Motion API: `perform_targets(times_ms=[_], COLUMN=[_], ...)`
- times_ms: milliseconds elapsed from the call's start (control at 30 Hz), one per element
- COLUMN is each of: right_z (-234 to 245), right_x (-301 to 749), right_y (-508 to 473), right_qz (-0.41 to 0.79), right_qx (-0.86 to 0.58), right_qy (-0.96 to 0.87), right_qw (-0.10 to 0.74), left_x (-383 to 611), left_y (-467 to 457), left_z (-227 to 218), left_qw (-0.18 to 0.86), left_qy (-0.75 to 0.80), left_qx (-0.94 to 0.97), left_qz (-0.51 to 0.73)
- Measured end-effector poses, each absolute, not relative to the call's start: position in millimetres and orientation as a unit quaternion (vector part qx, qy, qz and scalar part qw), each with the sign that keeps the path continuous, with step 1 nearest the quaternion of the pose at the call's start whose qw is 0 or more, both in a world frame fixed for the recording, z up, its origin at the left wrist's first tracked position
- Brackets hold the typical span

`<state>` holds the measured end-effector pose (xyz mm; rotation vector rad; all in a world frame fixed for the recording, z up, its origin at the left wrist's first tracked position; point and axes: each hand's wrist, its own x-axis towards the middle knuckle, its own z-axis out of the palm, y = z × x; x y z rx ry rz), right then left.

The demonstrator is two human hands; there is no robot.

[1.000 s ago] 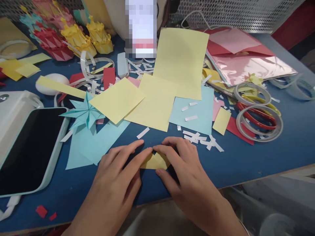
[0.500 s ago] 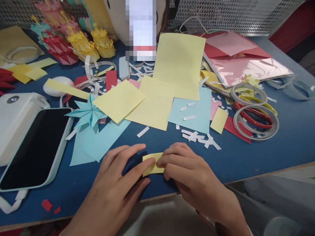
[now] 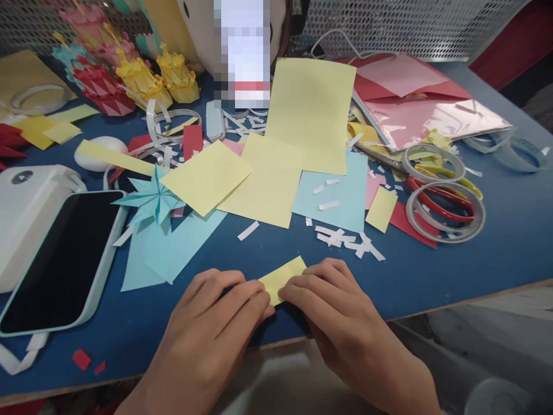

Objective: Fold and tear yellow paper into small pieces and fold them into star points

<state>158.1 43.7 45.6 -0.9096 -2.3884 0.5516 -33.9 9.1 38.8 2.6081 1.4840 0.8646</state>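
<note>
Both the left hand (image 3: 216, 325) and right hand (image 3: 339, 308) press closed fingertips on a small folded yellow slip (image 3: 283, 275); larger sheets (image 3: 276, 184) beyond lie unfolded.

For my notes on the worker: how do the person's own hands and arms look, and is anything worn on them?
Both the left hand and the right hand are bare. There are no gloves, and no rings show on the visible fingers. The forearms are uncovered as far as the picture reaches, with no sleeve in view.
</note>
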Motion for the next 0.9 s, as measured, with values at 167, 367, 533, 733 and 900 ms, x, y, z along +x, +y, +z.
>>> perform_targets(times_ms=[167, 367, 533, 733, 900], right_z=[44, 42, 41, 39, 38], right_x=[160, 158, 156, 153, 151], right_y=[38, 36, 37, 37, 38], right_qz=[0.214, 0.217, 0.211, 0.190, 0.181], right_qx=[-0.353, -0.433, -0.498, -0.514, -0.520], right_qy=[-0.871, -0.829, -0.803, -0.804, -0.804], right_qw=[0.265, 0.281, 0.249, 0.229, 0.224], left_x=[-23, -27, -23, -20, -20], left_y=[10, 11, 17, 23, 24], left_z=[38, 34, 36, 36, 38], left_qw=[0.058, 0.118, 0.103, 0.066, 0.059], left_qy=[0.472, 0.497, 0.576, 0.600, 0.578], left_qx=[0.834, 0.820, 0.772, 0.767, 0.782], left_qz=[0.278, 0.258, 0.249, 0.215, 0.226])
